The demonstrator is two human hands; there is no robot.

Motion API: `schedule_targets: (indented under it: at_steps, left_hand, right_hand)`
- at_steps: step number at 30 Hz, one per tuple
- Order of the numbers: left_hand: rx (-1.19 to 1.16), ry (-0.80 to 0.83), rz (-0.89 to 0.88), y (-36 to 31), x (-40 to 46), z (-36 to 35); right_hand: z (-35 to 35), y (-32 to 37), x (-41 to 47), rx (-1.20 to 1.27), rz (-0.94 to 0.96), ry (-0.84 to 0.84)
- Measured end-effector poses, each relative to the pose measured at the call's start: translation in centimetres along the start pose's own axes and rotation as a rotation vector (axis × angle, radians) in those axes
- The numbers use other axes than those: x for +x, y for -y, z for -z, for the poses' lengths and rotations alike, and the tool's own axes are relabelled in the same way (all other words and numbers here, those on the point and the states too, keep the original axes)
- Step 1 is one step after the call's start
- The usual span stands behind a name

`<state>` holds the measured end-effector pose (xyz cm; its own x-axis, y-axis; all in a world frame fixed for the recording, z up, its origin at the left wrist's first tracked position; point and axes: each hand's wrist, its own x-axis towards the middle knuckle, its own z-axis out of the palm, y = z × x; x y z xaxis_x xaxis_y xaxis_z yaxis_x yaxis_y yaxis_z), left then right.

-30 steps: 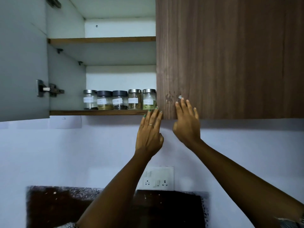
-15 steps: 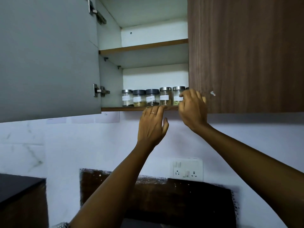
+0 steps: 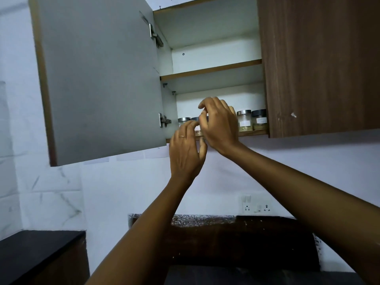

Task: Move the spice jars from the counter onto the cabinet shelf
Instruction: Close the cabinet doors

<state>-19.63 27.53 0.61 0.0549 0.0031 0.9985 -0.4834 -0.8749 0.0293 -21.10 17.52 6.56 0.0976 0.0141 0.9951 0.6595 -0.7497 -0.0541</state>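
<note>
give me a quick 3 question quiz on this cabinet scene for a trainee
1. True or false: the left cabinet door is open.
2. Which shelf holds the spice jars? A upper shelf B bottom shelf C counter
3. Fill in: the ring is on the ___ hand.

Key
1. True.
2. B; the upper shelf shows nothing on its edge.
3. Left; the left hand wears it, while the right hand reaches in front of the middle jars.

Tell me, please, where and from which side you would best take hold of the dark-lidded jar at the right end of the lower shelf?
Probably round its glass body, coming from the open front. The dark-lidded jar stands upright at the shelf edge, with the closed door on its right and the silver-lidded jar close on its left.
</note>
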Motion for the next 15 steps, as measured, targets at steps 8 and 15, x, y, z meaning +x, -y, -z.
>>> schedule_targets:
  at_steps: [8,15]
  left_hand:
    - [-0.165,-0.117,0.341,4.4,-0.8,6.4]
    - [-0.231,-0.161,0.626,5.8,-1.6,7.9]
  right_hand:
    - [0.0,11.3,0.2,-0.006,0.061,0.014]
    - [0.4,18.0,2.2,-0.065,0.246,0.014]
